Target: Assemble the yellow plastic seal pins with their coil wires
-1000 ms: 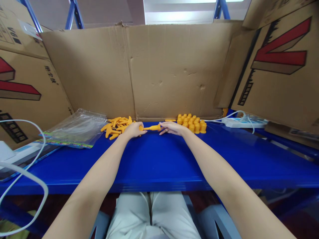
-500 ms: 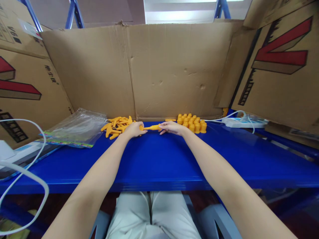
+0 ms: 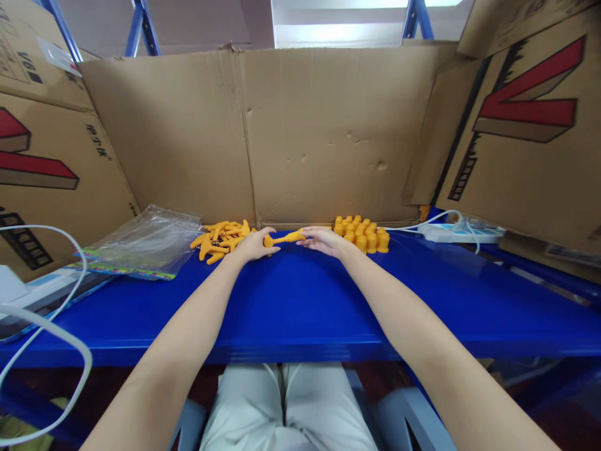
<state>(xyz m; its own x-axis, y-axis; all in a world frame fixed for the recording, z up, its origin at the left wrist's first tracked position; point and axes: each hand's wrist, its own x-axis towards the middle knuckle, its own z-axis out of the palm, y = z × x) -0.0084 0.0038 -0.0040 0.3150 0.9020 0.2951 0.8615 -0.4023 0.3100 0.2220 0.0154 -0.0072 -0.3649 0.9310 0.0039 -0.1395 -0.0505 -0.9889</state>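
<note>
Between my two hands, above the blue table, is an orange plastic piece with a spiral rod (image 3: 284, 238), its right end tilted slightly up. My left hand (image 3: 252, 246) has thumb and fingers around the rounded left end. At the wider right end, my right hand (image 3: 323, 241) pinches with thumb and fingertips, partly covering it. Left of my left hand lies a loose pile of orange plastic pieces (image 3: 220, 238), irregular and branched in shape. Beside my right wrist stand several orange bottle-shaped plastic pieces (image 3: 370, 239), close together in rows.
Clear plastic bags (image 3: 145, 241) lie at the left of the blue table (image 3: 300, 300). A cardboard panel (image 3: 328, 138) closes off the back, with cartons on both sides. A white power strip (image 3: 462, 232) sits at the right, and a white cable (image 3: 87, 351) loops at the left.
The spiral-rod piece has tilted, its right end now higher. My left fingers have spread a little, showing more of the rounded end. My right hand has shifted slightly.
</note>
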